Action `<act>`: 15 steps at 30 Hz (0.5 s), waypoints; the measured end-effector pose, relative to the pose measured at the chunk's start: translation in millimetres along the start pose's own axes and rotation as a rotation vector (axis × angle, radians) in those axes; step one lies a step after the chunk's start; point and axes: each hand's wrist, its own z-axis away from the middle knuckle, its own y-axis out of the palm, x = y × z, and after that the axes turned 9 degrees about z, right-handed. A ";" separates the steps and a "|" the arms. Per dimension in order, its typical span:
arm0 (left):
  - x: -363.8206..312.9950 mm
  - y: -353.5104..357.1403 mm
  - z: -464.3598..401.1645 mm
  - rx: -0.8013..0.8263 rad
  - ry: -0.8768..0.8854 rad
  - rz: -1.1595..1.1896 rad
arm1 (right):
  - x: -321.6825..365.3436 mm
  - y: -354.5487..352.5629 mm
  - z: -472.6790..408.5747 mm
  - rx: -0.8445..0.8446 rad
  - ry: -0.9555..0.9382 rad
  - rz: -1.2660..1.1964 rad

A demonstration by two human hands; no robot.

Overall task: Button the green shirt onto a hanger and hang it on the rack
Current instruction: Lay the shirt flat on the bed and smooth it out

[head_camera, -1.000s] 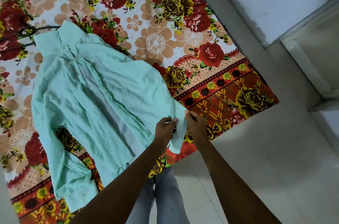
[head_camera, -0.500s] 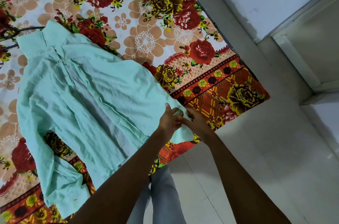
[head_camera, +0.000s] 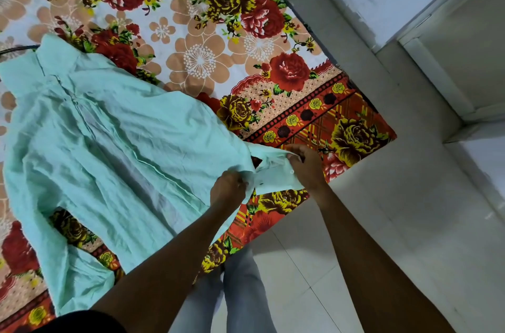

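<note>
The pale green shirt (head_camera: 114, 147) lies spread on a flowered bedsheet, collar at the upper left, one sleeve hanging off at the lower left. A thin dark hanger wire (head_camera: 16, 49) pokes out beyond the collar at the left edge. My left hand (head_camera: 228, 187) pinches the shirt's lower front edge. My right hand (head_camera: 304, 166) grips the neighbouring flap of the hem, pulled out to the right, where small buttons show. The two hands are a short gap apart at the bed's near edge.
The bed with the flowered sheet (head_camera: 273, 81) fills the left and top. Grey tiled floor (head_camera: 382, 223) runs to the right. A white wall and door frame (head_camera: 437, 40) stand at the upper right. My legs in light trousers (head_camera: 240, 294) are below.
My right hand has drawn the hem flap out to the right and my hands have come apart. The view has shifted so the shirt sits further left.
</note>
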 end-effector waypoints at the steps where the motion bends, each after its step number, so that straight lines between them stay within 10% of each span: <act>1: -2.7 0.4 -0.9 -0.016 0.055 -0.043 | 0.4 -1.0 -3.0 -0.017 -0.012 0.022; 6: -38.5 6.6 -12.4 -0.079 0.433 -0.172 | -1.3 -4.4 -16.5 -0.027 -0.081 0.193; 15: -21.6 12.7 -48.5 -0.002 0.485 -0.471 | -11.2 -23.0 -52.8 -0.153 -0.121 0.335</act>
